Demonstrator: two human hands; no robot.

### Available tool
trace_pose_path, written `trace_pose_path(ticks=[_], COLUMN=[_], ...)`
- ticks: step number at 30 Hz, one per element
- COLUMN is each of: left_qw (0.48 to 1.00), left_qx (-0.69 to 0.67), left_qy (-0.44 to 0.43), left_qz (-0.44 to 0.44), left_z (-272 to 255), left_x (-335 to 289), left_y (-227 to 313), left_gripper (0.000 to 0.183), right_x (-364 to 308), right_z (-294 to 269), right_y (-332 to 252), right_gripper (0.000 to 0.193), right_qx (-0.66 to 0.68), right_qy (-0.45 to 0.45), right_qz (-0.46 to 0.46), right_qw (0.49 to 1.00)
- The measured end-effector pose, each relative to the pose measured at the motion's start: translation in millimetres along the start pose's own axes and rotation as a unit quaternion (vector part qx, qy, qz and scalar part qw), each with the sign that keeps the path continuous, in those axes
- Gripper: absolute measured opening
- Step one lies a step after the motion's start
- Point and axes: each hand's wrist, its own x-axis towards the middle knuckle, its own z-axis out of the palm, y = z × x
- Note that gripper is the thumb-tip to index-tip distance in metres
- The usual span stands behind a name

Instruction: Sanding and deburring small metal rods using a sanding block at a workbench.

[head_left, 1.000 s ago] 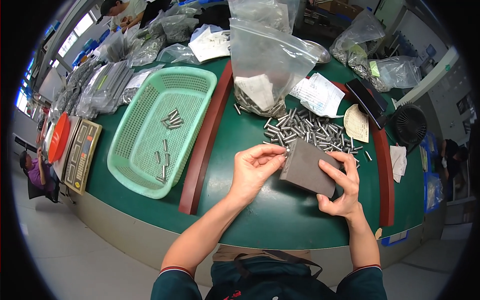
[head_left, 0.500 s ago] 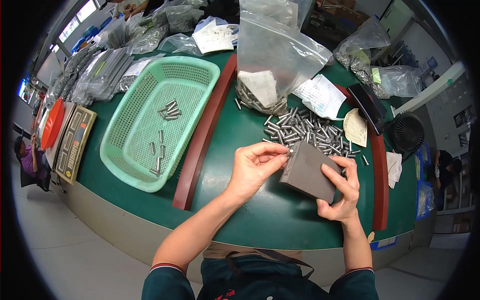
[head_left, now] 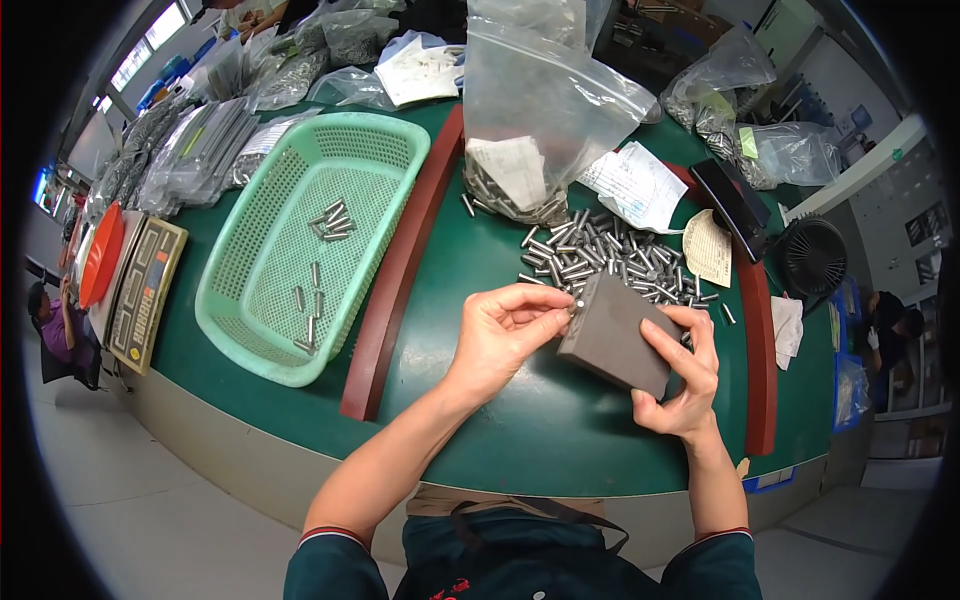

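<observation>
Hands over near part of dark green tabletop [head_left: 540, 450]. Right hand [head_left: 685, 375] grips dark grey-brown rectangular block [head_left: 615, 335], thumb at near edge, fingers apart on upper face. Left hand [head_left: 500, 335] has thumb and forefinger pinched on small silvery metal piece [head_left: 577, 305] at block's left edge; cannot tell if seated. Just beyond block, loose pile of short silvery metal cylinders [head_left: 600, 255]. Left, past dark red bar [head_left: 405, 265], pale green perforated plastic basket [head_left: 250, 360] with few cylinders inside. Far, clear plastic bag [head_left: 545, 90] holding metal parts, white paper sheet [head_left: 632, 190] to its right.
</observation>
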Motion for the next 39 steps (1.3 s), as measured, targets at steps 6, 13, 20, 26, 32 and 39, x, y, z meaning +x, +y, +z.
trace_pose_path(ticks=[6, 13, 20, 26, 32, 39], left_qw=[1.000, 1.000, 1.000, 1.000, 1.000, 1.000], left_qx=[-0.005, 0.021, 0.001, 0.000, 0.005, -0.007], left_qy=[0.006, -0.002, -0.004, -0.002, 0.002, -0.009], left_qz=[0.014, 0.010, 0.021, 0.015, 0.017, 0.012], left_z=[0.4, -0.1, 2.3, 2.2, 0.9, 1.7], left_x=[-0.1, 0.6, -0.3, -1.0, -0.3, 0.8], left_y=[-0.6, 0.6, 1.9, 2.3, 2.7, 2.7], left_gripper=[0.015, 0.016, 0.016, 0.016, 0.016, 0.016], right_x=[-0.3, 0.2, -3.7, -2.2, -2.1, -5.9], right_z=[-1.4, -2.3, -3.8, 0.4, -0.7, 2.4], right_y=[-2.3, -1.3, 0.5, -3.3, -6.1, -3.3], right_gripper=[0.064, 0.064, 0.065, 0.064, 0.065, 0.065], right_qx=[-0.008, -0.021, -0.021, -0.014, -0.020, 0.003], right_qy=[-0.005, -0.004, 0.028, 0.015, 0.000, 0.052], right_qz=[0.000, -0.005, -0.005, -0.018, -0.020, -0.007], right_qw=[1.000, 1.000, 0.999, 1.000, 1.000, 0.999])
